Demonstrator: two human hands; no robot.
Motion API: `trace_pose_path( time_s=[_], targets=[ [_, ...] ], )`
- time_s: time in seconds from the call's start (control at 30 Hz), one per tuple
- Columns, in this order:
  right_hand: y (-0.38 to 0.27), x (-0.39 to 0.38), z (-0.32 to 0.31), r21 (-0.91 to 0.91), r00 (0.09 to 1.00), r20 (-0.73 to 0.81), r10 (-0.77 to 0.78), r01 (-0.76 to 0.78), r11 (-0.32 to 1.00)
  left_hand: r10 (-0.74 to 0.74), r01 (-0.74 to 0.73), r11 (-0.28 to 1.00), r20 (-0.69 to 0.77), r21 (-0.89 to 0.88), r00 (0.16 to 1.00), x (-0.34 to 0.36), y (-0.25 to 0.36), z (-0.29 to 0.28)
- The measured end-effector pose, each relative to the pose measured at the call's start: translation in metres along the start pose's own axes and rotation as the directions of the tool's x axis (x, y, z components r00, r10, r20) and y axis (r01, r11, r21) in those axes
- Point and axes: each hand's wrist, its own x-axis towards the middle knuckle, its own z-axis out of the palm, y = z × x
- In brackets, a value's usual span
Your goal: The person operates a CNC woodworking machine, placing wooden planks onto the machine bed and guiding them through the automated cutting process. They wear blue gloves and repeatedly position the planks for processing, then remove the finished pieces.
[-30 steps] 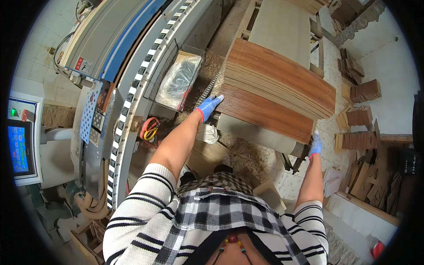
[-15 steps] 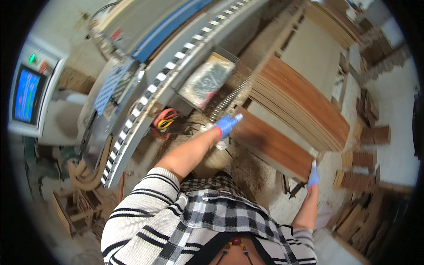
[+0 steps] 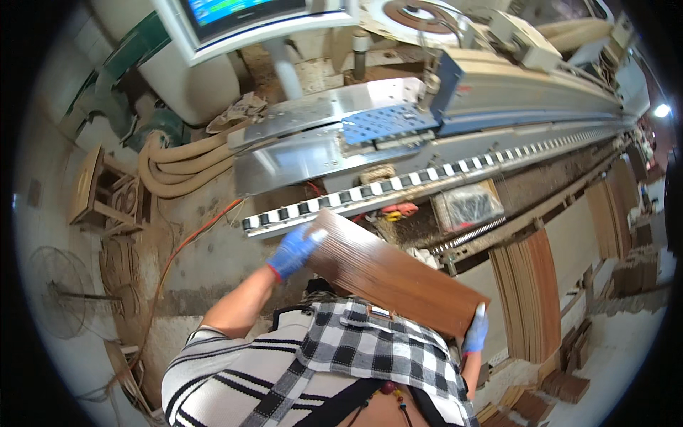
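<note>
A brown wood-grain board (image 3: 398, 277) hangs in front of my waist, tilted across my body, with light glinting off its left part. My left hand (image 3: 293, 255), in a blue glove, is closed on its left end, thumb on the upper face. At the lower right corner my right hand (image 3: 475, 331), also gloved in blue, grips the other end; its fingers under the board are hidden. Just beyond the left end runs a rail of black and white rollers (image 3: 398, 183) along the front of a long machine with a perforated blue plate (image 3: 388, 126).
A stack of similar boards (image 3: 526, 292) stands on a rack at right. Between rack and rail lie a plastic-wrapped box (image 3: 468, 206) and red-and-yellow tools (image 3: 395, 211). Left are thick hoses (image 3: 192, 160), an orange cable (image 3: 174, 249) and a fan (image 3: 67, 292). A screen (image 3: 242, 14) is above.
My view has swung left toward the machine. The board, previously low beside the stack, is now lifted away and carried left in both hands, its left end near the roller rail.
</note>
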Motion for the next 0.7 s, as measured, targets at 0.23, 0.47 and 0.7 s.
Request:
trace_pose_path(
  time_s=[0.23,0.47,0.7],
  targets=[
    [-0.224,0.059,0.232,-0.121,0.804,0.435,-0.405,0.498,0.859,-0.074,-0.047,0.947,-0.361,-0.317,0.930,-0.009,-0.024,-0.188],
    [-0.319,0.179,0.423,-0.011,0.521,0.377,-0.766,0.829,0.559,-0.129,-0.121,0.899,-0.517,-0.422,0.847,0.072,-0.033,-0.280],
    [-0.333,0.243,0.482,-0.411,0.808,0.423,-0.410,0.574,0.708,-0.296,0.097,0.926,-0.543,-0.365,0.786,0.145,-0.046,-0.304]
  ],
)
